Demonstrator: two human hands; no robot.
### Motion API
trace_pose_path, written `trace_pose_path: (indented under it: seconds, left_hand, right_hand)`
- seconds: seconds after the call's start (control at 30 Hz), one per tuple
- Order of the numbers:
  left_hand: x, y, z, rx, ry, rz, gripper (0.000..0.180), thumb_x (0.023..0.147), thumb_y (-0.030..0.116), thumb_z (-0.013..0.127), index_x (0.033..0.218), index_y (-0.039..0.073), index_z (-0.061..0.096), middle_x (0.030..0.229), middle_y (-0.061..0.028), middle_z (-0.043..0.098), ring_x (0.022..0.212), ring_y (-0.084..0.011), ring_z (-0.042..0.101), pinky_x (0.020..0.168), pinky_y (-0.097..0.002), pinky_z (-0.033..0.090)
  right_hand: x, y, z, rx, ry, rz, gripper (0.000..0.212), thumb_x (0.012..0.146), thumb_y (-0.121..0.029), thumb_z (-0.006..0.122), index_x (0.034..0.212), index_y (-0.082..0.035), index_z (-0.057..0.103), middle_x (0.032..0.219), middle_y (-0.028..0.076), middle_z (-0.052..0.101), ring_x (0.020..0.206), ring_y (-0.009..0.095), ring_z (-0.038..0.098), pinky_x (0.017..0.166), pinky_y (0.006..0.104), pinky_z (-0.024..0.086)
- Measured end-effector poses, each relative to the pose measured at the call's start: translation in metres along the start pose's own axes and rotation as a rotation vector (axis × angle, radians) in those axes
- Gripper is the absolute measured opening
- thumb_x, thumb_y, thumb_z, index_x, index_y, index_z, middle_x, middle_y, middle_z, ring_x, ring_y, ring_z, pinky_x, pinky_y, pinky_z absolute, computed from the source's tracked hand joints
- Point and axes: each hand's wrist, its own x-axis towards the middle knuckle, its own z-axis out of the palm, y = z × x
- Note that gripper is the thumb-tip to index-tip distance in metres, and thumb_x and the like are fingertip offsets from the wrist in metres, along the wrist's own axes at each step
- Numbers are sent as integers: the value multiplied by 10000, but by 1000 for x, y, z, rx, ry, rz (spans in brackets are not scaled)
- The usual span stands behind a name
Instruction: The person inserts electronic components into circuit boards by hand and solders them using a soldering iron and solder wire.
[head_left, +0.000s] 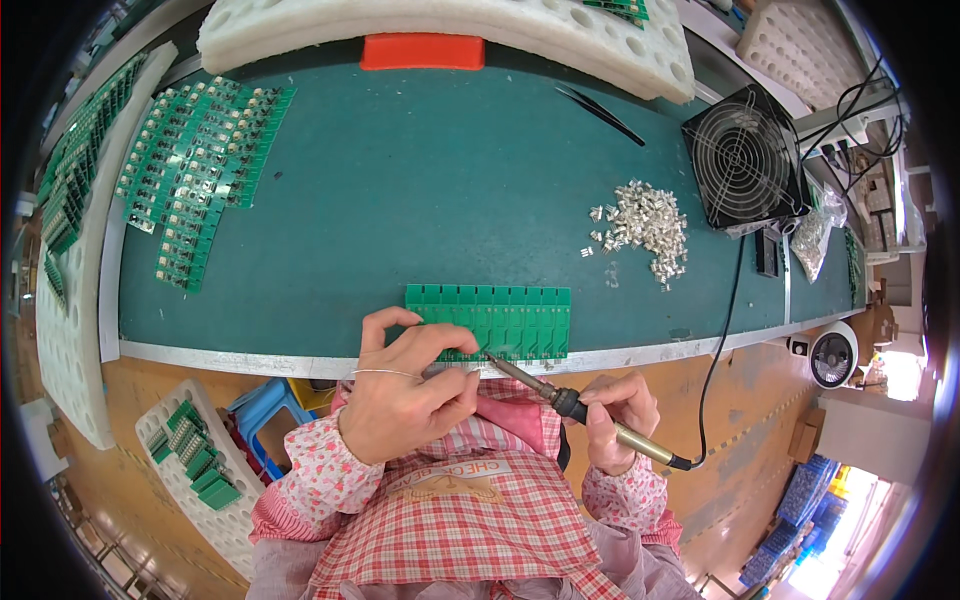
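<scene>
A green circuit board panel (pixel 525 318) lies on the mat at the bench's near edge, split by lines into several narrow strips. My right hand (pixel 618 415) grips a soldering iron (pixel 630 438) by its handle, its tip pointing left to the panel's near edge. Over the panel's near left corner, my left hand (pixel 400 405) is closed, thumb and fingers drawn together near the iron's tip. A thin silvery solder wire (pixel 385 372) runs across that hand; its end between the fingertips is hidden. Whether the tip touches the board is too small to tell.
White connectors (pixel 650 228) lie piled at right, near a black fan (pixel 745 160). Black tweezers (pixel 605 115) and a red block (pixel 422 52) lie farther back. Populated boards (pixel 205 160) cover the left. The iron's cord (pixel 728 330) crosses the bench edge. Foam trays (pixel 80 330) stand around.
</scene>
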Motion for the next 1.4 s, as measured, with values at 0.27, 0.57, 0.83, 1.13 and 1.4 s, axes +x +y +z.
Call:
trace_pose_path:
  seconds: [0.27, 0.57, 0.83, 1.13, 1.4]
  left_hand:
    - [1, 0, -1, 9, -5, -5, 254, 611, 53, 718, 528, 87, 481, 905, -7, 650, 762, -163, 575, 807, -429, 383]
    - [-3, -6, -3, -101, 31, 27, 257, 603, 58, 716, 536, 91, 470, 899, -18, 634, 794, -201, 582, 784, -401, 379]
    - [-6, -10, -11, 0, 3, 19, 233, 601, 84, 702, 557, 101, 474, 893, 8, 628, 869, -230, 583, 748, -404, 356]
    - [-6, -11, -9, 2, -6, 11, 206, 585, 84, 707, 566, 96, 502, 895, 19, 624, 859, -224, 581, 757, -416, 356]
    - [-8, -10, -7, 49, -12, 11, 198, 585, 87, 714, 574, 107, 517, 898, 28, 600, 869, -219, 578, 769, -420, 351]
  right_hand:
    - [2, -2, 2, 8, 6, -20, 107, 771, -64, 631, 837, 2, 581, 700, 104, 628, 585, 160, 596, 545, 267, 467]
    - [4, -4, 0, 66, 39, -50, 244, 892, -211, 562, 912, 13, 467, 679, 127, 575, 520, 136, 564, 488, 250, 481]
    - [1, -6, 11, 98, 20, 6, 159, 808, -120, 639, 890, 0, 572, 673, 89, 621, 561, 137, 555, 524, 251, 419]
    - [4, -3, 12, 44, -9, -16, 117, 795, -89, 640, 852, -4, 582, 688, 94, 631, 567, 144, 569, 522, 257, 437]
    - [5, 0, 12, 7, -42, -116, 91, 760, -37, 627, 811, 13, 571, 684, 101, 630, 573, 183, 614, 552, 291, 499]
